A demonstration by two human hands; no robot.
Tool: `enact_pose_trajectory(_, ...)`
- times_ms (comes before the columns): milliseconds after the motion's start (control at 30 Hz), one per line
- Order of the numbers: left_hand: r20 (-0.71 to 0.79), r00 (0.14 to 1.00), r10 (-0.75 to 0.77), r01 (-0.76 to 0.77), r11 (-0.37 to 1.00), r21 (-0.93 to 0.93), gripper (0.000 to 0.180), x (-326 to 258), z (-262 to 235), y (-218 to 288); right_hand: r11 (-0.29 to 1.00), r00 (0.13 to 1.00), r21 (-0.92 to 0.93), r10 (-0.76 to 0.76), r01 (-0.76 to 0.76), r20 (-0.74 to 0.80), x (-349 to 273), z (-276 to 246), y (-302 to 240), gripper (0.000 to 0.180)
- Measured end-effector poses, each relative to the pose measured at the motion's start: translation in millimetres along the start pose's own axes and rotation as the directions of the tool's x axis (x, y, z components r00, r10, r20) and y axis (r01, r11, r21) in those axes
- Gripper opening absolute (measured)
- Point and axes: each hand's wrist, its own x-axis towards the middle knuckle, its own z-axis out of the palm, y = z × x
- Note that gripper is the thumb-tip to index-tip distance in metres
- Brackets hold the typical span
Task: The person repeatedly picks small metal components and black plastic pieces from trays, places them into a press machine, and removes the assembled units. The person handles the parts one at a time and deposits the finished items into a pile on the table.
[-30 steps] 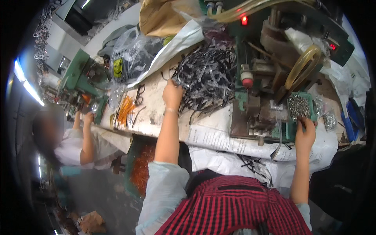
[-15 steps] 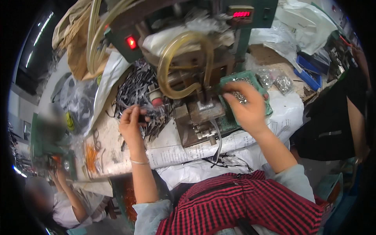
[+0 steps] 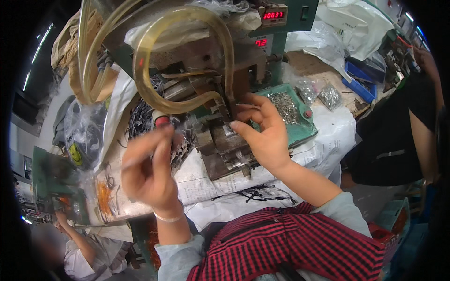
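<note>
My right hand is at the work point of a green and dark metal press. Its thumb and fingers are curled in beside the small metal die; anything between them is too small to make out. My left hand is over the table left of the press, fingers bent and smeared by motion, so its grip is unclear. Beyond it lies a heap of dark strips. A green tray of small metal pieces stands right of my right hand.
A thick yellowish hose loops in front of the press. Bags of metal pieces and a blue bin sit at the right. White sacking covers the table front. Co-workers are at the left and right, one with a bare arm.
My right hand has moved left from the tray to the die. My left hand has come nearer and blurred. A grey strap that hung from the die no longer shows there. The view has shifted.
</note>
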Motion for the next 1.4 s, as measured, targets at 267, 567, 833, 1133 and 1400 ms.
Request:
enact_pose_trajectory(267,0.483,0.803,0.349,-0.509,0.823,0.251,0.020,-41,32,-12,0.900,0.991,-0.416,-0.122,0.131,0.047,-8,-58,5,0.033)
enact_pose_trajectory(567,0.466,0.763,0.447,-0.597,0.765,0.243,0.029,-51,53,-33,0.793,0.935,-0.605,-0.265,0.072,-0.236,1,-129,38,0.019)
enact_pose_trajectory(833,0.461,0.766,0.448,-0.593,0.770,0.236,0.028,-53,57,-36,0.420,0.990,-0.901,-0.128,0.110,0.061,-24,-140,59,0.014)
enact_pose_trajectory(1133,0.426,0.898,0.108,-0.281,0.887,0.367,0.035,-110,3,2,0.568,0.988,-0.823,-0.111,-0.024,-0.105,-30,-127,73,0.010)
enact_pose_trajectory(1400,0.056,0.998,0.040,-0.069,0.521,0.851,0.013,-22,-111,-40,0.750,0.987,-0.660,-0.128,0.033,-0.095,-9,-130,70,0.016)
